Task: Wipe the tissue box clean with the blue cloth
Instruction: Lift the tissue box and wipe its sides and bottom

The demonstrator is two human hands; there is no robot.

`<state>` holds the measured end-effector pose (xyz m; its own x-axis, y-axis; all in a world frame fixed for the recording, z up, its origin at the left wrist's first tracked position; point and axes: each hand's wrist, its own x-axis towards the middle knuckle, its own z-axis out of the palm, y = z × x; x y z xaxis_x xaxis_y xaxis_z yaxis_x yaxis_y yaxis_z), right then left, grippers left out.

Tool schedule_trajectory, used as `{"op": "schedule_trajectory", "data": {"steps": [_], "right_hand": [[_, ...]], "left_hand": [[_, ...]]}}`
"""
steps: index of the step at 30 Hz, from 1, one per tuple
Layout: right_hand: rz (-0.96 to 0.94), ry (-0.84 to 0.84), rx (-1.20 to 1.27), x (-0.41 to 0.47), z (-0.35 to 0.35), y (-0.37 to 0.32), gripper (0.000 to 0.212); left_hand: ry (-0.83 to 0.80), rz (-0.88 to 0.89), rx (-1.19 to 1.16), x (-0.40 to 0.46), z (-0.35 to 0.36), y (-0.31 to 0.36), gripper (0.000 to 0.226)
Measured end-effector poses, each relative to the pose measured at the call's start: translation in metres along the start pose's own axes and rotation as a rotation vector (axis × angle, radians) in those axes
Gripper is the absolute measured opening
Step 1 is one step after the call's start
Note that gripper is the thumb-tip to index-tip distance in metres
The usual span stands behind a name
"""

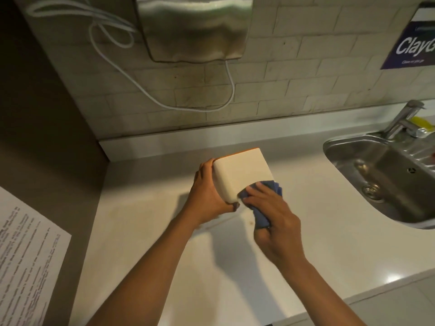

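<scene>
A cream tissue box [242, 171] with a thin orange edge at its far end is held tilted above the white counter [146, 243]. My left hand [208, 194] grips its left side, thumb curled under the near corner. My right hand [274, 220] holds a bunched blue cloth [263, 209] and presses it against the near right part of the box. Part of the cloth is hidden under my fingers.
A steel sink [386, 175] with a tap [407, 121] lies at the right. On the tiled wall above hangs a steel hand dryer [193, 27] with a looping white cable [113, 52]. A printed paper sheet [26, 260] is on the brown panel at left.
</scene>
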<state>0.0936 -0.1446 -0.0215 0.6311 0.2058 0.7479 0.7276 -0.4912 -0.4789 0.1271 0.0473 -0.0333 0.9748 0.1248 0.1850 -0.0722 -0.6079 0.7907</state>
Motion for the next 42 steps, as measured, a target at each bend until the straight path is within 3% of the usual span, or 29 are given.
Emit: {"op": "schedule_trajectory", "data": {"steps": [5,12,20,25,33,39,42], "right_hand": [[0.120,0.099,-0.018,0.019,0.008,0.009,0.025],[-0.147,-0.086,-0.010,-0.007,0.025,-0.013,0.026],[0.090,0.132,0.007,0.020,0.022,0.015,0.019],[-0.080,0.032,0.009,0.014,0.013,0.019,0.020],[0.222,0.071,0.003,0.066,0.018,0.022,0.041],[0.109,-0.044,-0.048,0.057,0.021,0.003,0.037],[0.320,0.035,0.056,0.075,0.008,0.017,0.044]], "left_hand": [[0.034,-0.006,0.021,0.000,0.004,0.000,0.116],[-0.032,-0.008,0.011,0.000,-0.002,-0.001,0.108],[0.049,-0.001,0.016,0.002,0.002,-0.001,0.115],[-0.006,-0.008,0.011,0.005,-0.004,-0.004,0.113],[0.020,0.002,0.035,0.004,0.002,-0.002,0.117],[0.013,0.028,0.032,-0.001,0.003,-0.004,0.118],[0.032,0.037,0.034,-0.004,0.005,-0.001,0.116]]}}
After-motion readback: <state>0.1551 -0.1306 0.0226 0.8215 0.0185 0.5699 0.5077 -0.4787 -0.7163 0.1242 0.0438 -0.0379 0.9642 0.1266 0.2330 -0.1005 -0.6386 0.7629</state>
